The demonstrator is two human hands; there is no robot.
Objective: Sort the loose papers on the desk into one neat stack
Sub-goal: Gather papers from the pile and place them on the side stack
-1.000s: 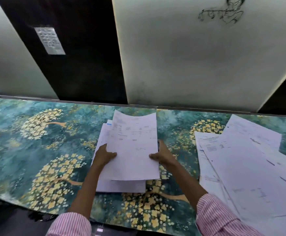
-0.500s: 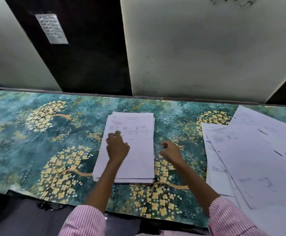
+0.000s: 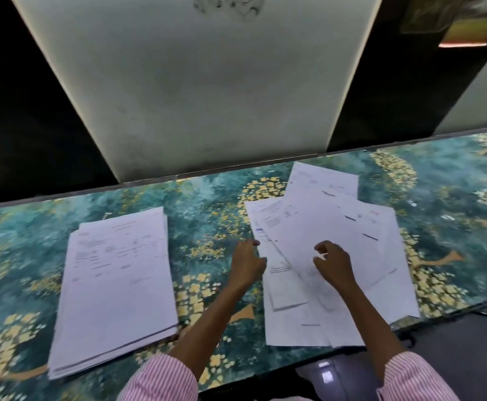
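Sorting stands partway done, judged from the layout. Neat stack (image 3: 115,287) lies on the left of the bench (image 3: 207,215), sheets mostly squared, near edges slightly stepped; printed side up. Nothing touches it.

Loose papers (image 3: 332,256) remain on the right: several sheets fanned at different angles and overlapping, the far ones reaching toward the wall panel (image 3: 196,91), the near ones running to the bench's near edge. Exact sheet count cannot be told; edges blur.

Left hand (image 3: 246,264) is at the left margin of the loose pile, fingers loosely curled and a little spread, tips touching or just beside the leftmost sheet's edge; contact cannot be confirmed. Right hand (image 3: 333,264) hovers over the middle of the pile, thumb and forefinger parted as if to pinch, no sheet held between them. Striped sleeves (image 3: 161,377) show at the near edge.

Judgement: roughly half the paper is stacked. Left to do: gather the fanned sheets, square them, carry them left onto the stack, then align all edges. Step in hand looks like collecting the next batch.
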